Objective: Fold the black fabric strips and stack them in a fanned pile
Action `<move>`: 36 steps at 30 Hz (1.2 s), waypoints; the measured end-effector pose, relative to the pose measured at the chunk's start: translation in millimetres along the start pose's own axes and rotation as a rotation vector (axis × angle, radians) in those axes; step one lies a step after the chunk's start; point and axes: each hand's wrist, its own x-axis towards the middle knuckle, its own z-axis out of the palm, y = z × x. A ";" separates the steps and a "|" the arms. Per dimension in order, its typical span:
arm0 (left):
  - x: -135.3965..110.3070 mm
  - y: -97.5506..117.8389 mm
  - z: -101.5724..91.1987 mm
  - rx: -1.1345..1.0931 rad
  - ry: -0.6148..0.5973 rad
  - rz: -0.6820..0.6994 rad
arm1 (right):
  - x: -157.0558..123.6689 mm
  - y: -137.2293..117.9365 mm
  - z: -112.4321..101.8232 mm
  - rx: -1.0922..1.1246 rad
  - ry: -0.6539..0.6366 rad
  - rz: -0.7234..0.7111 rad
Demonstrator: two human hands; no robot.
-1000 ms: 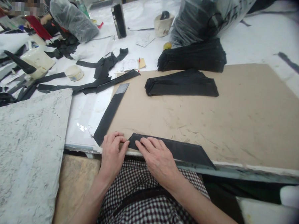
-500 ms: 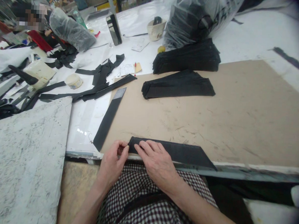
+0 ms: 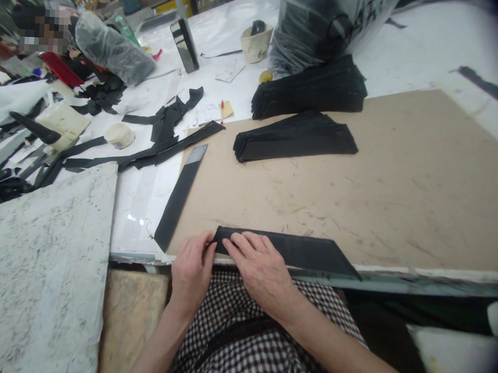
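Left hand (image 3: 191, 276): fingers (image 3: 201, 246) curled narrow, gripping the end of a black fabric strip (image 3: 295, 251). Right hand (image 3: 261, 270): fingers (image 3: 246, 245) held close together, pressing flat on top of the strip. The strip lies along the near edge of a tan cardboard sheet (image 3: 408, 183). A second black strip (image 3: 176, 199) crosses the sheet's left edge; stacked black fabric pieces (image 3: 295, 138) lie beyond.
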 end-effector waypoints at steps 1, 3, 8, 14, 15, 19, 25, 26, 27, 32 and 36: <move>-0.3 0.3 0.3 0.018 0.004 0.036 | 0.1 0.0 -0.3 -0.002 0.002 0.000; -1.5 -0.6 1.4 0.046 0.002 0.094 | -0.1 0.0 -0.8 -0.002 0.003 -0.001; -8.6 -10.3 2.5 0.125 -0.027 0.268 | -1.3 0.2 -0.4 0.003 0.012 0.004; -0.3 -9.5 -6.5 -0.018 -0.086 0.161 | -0.8 -0.5 -1.1 0.003 0.005 0.004; 3.2 -8.0 -7.1 -0.039 -0.068 0.105 | -0.6 -0.7 -1.4 0.001 0.003 0.008; 13.1 -5.8 -3.3 0.069 -0.055 0.081 | 0.2 -1.7 -2.5 -0.013 0.012 0.017; 9.2 -8.7 2.9 0.131 -0.074 0.215 | 1.4 -2.4 -3.3 -0.015 0.021 0.017; 8.4 -8.6 2.7 0.147 -0.077 0.236 | 1.4 -2.5 -3.5 -0.017 0.022 0.018; 8.0 -8.1 2.1 0.157 -0.083 0.253 | 1.4 -2.5 -3.7 -0.019 0.022 0.019; 12.8 -4.4 1.7 0.023 -0.076 0.138 | 1.2 -2.8 -5.3 -0.019 0.011 0.020; 17.0 -4.4 6.5 0.030 -0.084 0.132 | 1.9 -3.1 -6.6 -0.015 0.017 0.023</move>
